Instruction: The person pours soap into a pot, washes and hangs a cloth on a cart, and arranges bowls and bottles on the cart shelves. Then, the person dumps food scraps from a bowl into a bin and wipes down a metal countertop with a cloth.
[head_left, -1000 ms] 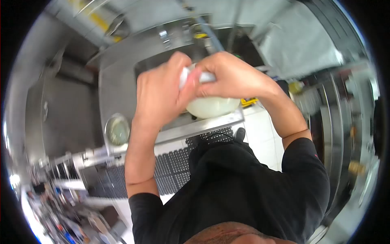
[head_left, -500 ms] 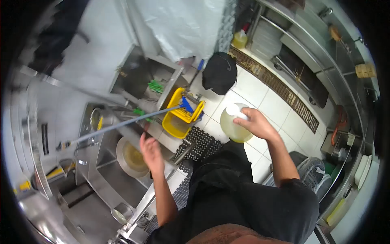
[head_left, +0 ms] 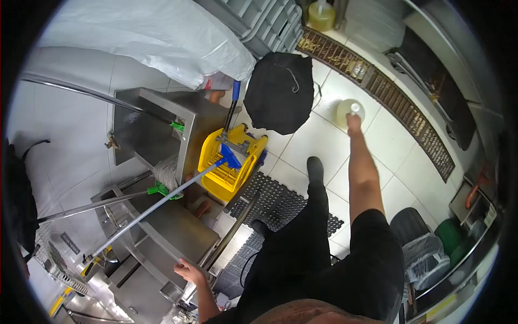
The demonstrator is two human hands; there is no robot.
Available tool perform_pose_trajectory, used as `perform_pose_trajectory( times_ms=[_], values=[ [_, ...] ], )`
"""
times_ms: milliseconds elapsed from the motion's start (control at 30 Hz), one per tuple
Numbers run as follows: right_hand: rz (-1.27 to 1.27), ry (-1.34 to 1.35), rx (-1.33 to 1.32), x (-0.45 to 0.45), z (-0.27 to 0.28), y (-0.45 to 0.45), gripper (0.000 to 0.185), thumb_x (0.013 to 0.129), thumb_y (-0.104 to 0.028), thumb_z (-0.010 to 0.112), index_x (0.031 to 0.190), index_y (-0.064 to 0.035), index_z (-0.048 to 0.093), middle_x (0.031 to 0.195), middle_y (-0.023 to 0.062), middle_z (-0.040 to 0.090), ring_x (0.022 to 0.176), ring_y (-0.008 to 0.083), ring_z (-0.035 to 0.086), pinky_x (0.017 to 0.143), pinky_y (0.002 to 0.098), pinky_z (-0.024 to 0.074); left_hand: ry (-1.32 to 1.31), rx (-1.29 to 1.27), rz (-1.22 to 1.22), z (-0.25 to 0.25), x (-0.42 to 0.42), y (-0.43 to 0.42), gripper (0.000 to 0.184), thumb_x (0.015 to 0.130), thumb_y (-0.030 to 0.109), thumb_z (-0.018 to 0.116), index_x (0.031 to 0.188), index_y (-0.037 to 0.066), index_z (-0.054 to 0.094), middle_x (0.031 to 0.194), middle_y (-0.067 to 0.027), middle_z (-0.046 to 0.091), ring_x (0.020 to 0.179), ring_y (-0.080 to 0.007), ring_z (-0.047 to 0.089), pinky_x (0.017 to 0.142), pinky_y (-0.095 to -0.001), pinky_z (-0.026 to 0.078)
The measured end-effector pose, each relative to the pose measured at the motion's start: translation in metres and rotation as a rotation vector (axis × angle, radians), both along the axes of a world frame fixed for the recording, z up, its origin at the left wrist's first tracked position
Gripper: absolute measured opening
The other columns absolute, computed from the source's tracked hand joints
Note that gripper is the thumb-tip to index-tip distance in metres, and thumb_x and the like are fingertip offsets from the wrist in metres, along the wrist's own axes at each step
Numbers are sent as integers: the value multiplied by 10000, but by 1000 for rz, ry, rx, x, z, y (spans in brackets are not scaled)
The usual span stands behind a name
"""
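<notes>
A round jug of pale yellow liquid (head_left: 343, 112) with a white top is at the tiled floor, right of the black-covered bin. My right hand (head_left: 353, 125) reaches down to its top and is closed on it. My left hand (head_left: 190, 272) is at the steel sink's front edge (head_left: 171, 252), with its fingers stretched out and nothing held in them. Left of the bin stands a yellow mop bucket (head_left: 225, 175), with a blue-headed pole (head_left: 162, 202) leaning across it toward the sink.
The black-covered bin (head_left: 280, 93) stands before me. A floor drain grate (head_left: 377, 86) curves along the right. A second yellow jug (head_left: 321, 16) is at the back. Black mats (head_left: 280, 202) lie by my feet. Green mop holders (head_left: 159, 189) are by the sinks.
My right hand has carried the jug forward and down to the floor. My left hand has moved down and toward me along the sink edge. The view has turned and shifted rightward.
</notes>
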State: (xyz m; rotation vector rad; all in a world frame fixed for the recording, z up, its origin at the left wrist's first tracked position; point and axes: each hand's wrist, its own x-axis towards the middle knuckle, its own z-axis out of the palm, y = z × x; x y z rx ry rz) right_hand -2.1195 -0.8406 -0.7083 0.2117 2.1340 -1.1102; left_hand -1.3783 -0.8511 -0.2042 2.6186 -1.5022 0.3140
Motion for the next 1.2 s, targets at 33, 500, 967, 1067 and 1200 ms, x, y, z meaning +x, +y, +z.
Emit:
perform_pose_trajectory(
  times_ms=[33,500,967,1067,1200],
  values=[
    [-70,-47,-60,-12,-12,-14,419,866,-262,641,1114,75,629,1015,162,665,917,242,632,764,412,507,-67,14,32,-2,-6,-1,598,1032,496,542,1263,-51,468,1188,-210,573,1082,-362,576,933,-483,451],
    [1018,431,4,23,-73,-90,353,980,-312,496,961,-23,698,954,165,697,869,268,656,794,408,523,157,-154,-144,0,6,-8,682,1036,339,586,1530,-44,314,1513,-252,392,1390,-373,419,1129,-444,388],
    [1595,282,-735,568,450,111,136,1031,-86,532,960,-20,627,821,51,658,596,86,547,537,257,445,621,-330,-312,89,76,171,713,918,264,646,1544,93,352,1537,-194,409,1439,-358,388,1201,-642,156],
    [1637,390,-1032,707,557,117,114,1019,-86,549,1018,-9,633,848,42,625,725,104,571,651,275,479,688,-310,-221,88,152,309,695,923,233,651,1542,106,363,1511,-196,439,1432,-365,398,1185,-640,202],
    [1869,20,-953,924,615,116,207,1035,-165,567,1192,-33,595,959,53,626,734,114,566,666,274,495,899,-284,364,29,285,495,749,891,288,683,1532,72,360,1496,-227,448,1358,-405,473,1142,-530,364]
  ],
)
